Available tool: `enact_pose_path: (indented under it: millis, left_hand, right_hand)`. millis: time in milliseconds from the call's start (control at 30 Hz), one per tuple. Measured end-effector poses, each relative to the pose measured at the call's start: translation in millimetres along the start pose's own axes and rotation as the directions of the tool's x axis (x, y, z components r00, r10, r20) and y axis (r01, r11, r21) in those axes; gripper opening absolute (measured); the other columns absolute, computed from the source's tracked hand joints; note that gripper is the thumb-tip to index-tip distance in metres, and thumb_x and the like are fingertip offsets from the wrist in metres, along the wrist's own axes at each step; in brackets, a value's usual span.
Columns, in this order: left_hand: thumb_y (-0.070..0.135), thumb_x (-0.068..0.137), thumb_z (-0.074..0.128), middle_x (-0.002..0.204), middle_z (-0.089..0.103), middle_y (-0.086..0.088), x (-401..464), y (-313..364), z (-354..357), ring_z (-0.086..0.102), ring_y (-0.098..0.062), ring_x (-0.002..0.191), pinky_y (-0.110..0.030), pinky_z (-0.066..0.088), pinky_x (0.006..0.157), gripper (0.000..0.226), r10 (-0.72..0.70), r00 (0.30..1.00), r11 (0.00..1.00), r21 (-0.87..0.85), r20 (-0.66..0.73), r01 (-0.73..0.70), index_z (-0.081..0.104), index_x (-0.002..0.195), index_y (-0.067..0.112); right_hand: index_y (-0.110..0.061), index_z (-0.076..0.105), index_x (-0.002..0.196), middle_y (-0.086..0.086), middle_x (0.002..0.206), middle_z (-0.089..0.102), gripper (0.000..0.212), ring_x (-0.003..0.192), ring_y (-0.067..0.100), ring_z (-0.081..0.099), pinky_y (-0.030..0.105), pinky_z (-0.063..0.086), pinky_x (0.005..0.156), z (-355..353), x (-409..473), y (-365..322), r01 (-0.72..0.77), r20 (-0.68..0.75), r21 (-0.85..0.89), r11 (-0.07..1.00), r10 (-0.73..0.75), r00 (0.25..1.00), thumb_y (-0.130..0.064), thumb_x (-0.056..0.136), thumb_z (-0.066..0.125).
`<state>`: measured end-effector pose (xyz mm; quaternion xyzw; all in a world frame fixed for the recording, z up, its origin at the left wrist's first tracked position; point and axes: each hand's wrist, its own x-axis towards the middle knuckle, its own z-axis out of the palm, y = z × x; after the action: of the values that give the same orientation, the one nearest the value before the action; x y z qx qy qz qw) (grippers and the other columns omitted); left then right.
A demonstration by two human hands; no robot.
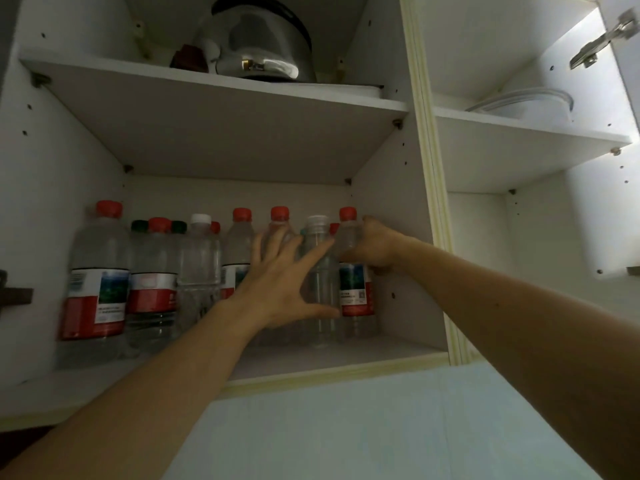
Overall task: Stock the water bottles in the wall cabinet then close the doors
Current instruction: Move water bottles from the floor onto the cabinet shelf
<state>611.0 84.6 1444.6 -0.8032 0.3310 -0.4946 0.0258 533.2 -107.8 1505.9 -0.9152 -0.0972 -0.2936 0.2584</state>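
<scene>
Right hand [375, 245]: you grip the red-capped bottle [353, 271] by its shoulder, at the shelf's right end.
Left hand [280, 285]: fingers spread flat against neighbouring bottles.
Handling: probably full, heavy, slick plastic; hold the waist.

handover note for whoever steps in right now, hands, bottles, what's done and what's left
Left hand: open, fingers spread against the label-less clear bottle on the bottom shelf.
Right hand: grips the upper part of the red-capped bottle at the right end of the row.
Bottles: many already stand upright on that shelf, reaching to the tall one at far left.
Done: most stocking, as far as this view shows.
Left: settle these two, add any bottles out of view, close the doors; the right door is open.
</scene>
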Motion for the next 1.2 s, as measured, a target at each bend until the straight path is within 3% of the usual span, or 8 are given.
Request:
enact_pose_path:
  millis: [67, 200, 367, 533, 733, 967, 1067, 1200]
  left_hand:
    - [0.106, 0.058, 0.021, 0.162, 0.021, -0.013, 0, 1, 2, -0.004, -0.034, 0.153, -0.063, -0.009, 0.119, 0.117, 0.004, 1.000, 1.000, 0.000, -0.021, -0.004, -0.011, 0.155, 0.049]
    - [0.102, 0.062, 0.031, 0.163, 0.017, -0.012, -1, 3, 4, -0.008, -0.033, 0.153, -0.061, -0.012, 0.120, 0.117, -0.009, 1.000, 1.000, 0.000, -0.023, 0.009, -0.005, 0.157, 0.045]
    - [0.100, 0.064, 0.035, 0.164, 0.015, -0.011, 1, 14, 7, -0.005, -0.034, 0.153, -0.065, -0.001, 0.120, 0.117, -0.076, 0.997, 0.995, 0.068, -0.017, 0.077, 0.001, 0.159, 0.041]
    - [0.099, 0.066, 0.032, 0.165, 0.012, -0.014, 2, 25, 11, -0.006, -0.038, 0.153, -0.063, -0.006, 0.118, 0.117, -0.109, 0.993, 0.982, 0.148, -0.047, 0.115, 0.000, 0.160, 0.038]
    - [0.097, 0.069, 0.034, 0.167, -0.002, -0.014, -2, 24, 9, -0.019, -0.034, 0.153, -0.061, -0.007, 0.121, 0.114, -0.099, 0.995, 0.993, 0.074, 0.013, 0.098, -0.002, 0.160, 0.039]
    - [0.057, 0.075, 0.081, 0.167, -0.010, -0.005, -19, -2, -2, -0.019, -0.025, 0.154, -0.053, 0.003, 0.124, 0.113, 0.017, 0.999, 0.987, -0.161, 0.050, -0.009, 0.012, 0.161, 0.036]
    - [0.061, 0.072, 0.081, 0.167, -0.011, -0.006, -18, 3, -2, -0.019, -0.026, 0.153, -0.051, 0.002, 0.122, 0.116, 0.014, 0.999, 0.993, -0.118, 0.048, -0.008, 0.012, 0.161, 0.034]
    - [0.067, 0.072, 0.077, 0.167, -0.005, -0.010, -16, 10, 1, -0.017, -0.032, 0.153, -0.053, -0.005, 0.120, 0.117, -0.004, 1.000, 1.000, -0.018, 0.027, 0.004, 0.012, 0.161, 0.030]
  right_hand:
    - [-0.004, 0.065, 0.116, 0.013, 0.114, 0.067, 0.025, 0.108, 0.029, 0.064, 0.041, 0.054, 0.098, 3, -1, 0, 0.009, -0.018, 0.005, 1.000, -0.009, 1.000, -0.017, 0.095, 0.068]
    - [-0.009, 0.069, 0.105, 0.013, 0.106, 0.071, 0.017, 0.101, 0.030, 0.069, 0.046, 0.057, 0.094, -3, -1, -4, -0.011, -0.025, -0.130, 0.992, 0.008, 1.000, -0.023, 0.095, 0.068]
    - [-0.014, 0.064, 0.103, 0.008, 0.100, 0.068, 0.017, 0.095, 0.024, 0.068, 0.039, 0.059, 0.085, -16, -10, -3, -0.046, -0.060, -0.246, 0.968, 0.032, 0.998, -0.027, 0.094, 0.070]
    - [-0.018, 0.059, 0.101, 0.004, 0.096, 0.066, 0.018, 0.089, 0.023, 0.067, 0.031, 0.055, 0.068, -13, -19, -2, 0.004, -0.102, -0.133, 0.991, -0.017, 0.995, -0.030, 0.093, 0.070]
    - [-0.012, 0.048, 0.128, 0.002, 0.101, 0.061, 0.043, 0.082, 0.016, 0.061, 0.024, 0.046, 0.057, -3, -22, 6, -0.074, -0.129, -0.104, 0.992, 0.060, 0.990, -0.021, 0.093, 0.071]
    - [-0.012, 0.032, 0.145, 0.009, 0.116, 0.060, 0.074, 0.098, 0.025, 0.063, 0.028, 0.052, 0.065, -1, -28, 9, -0.080, -0.164, -0.102, 0.992, 0.063, 0.984, -0.020, 0.088, 0.078]
    - [-0.011, 0.039, 0.138, 0.010, 0.116, 0.062, 0.064, 0.095, 0.024, 0.065, 0.031, 0.055, 0.070, 2, -27, 8, -0.093, -0.200, -0.068, 0.993, 0.077, 0.977, -0.017, 0.088, 0.078]
    - [-0.012, 0.050, 0.125, -0.005, 0.088, 0.056, 0.044, 0.072, 0.008, 0.053, 0.021, 0.042, 0.054, 6, -24, 8, -0.082, -0.231, -0.053, 0.995, 0.068, 0.971, -0.015, 0.089, 0.076]
